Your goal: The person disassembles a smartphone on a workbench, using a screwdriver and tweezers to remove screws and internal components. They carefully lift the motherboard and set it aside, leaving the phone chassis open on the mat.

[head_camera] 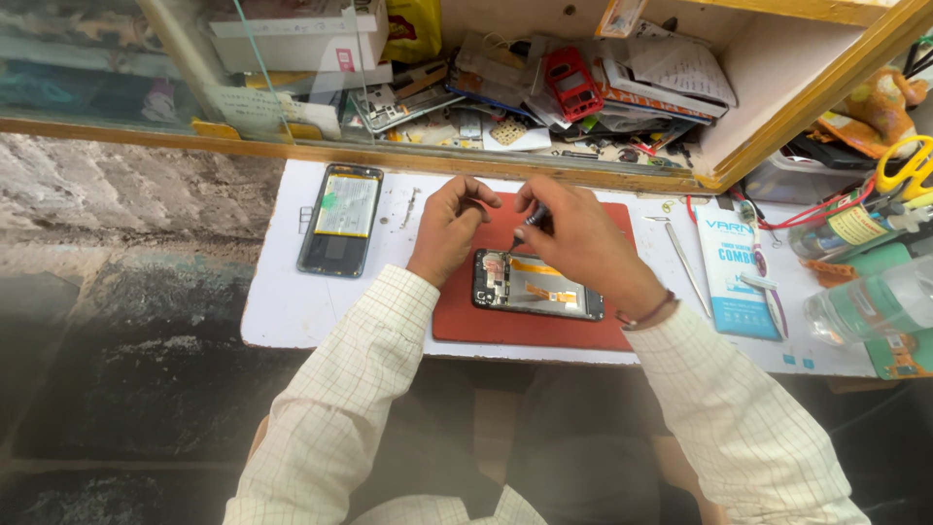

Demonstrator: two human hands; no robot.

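Setting: white work table (321, 311) under a cluttered wooden shelf (544, 87), seen from above.
Opened phone (537, 285): lying flat on a red mat (525, 326) at the table's middle, back removed, circuit board and orange ribbon cable exposed.
Right hand (583, 243): above the phone's upper edge, fingers pinched around a small dark screwdriver (530, 222), tip angled down toward the phone's top left corner.
Left hand (449, 226): resting on the mat just left of the phone, fingers curled inward, fingertips close together; anything held between them too small to tell.
Second phone body (340, 220): left of the mat, well apart, battery showing.
Tweezers (688, 261): right of the mat, beside a blue-and-white packet (734, 282).
Far right: clear plastic bottle (875, 301), yellow-handled scissors (909, 165).
Sleeves: pale checked shirt on both arms.
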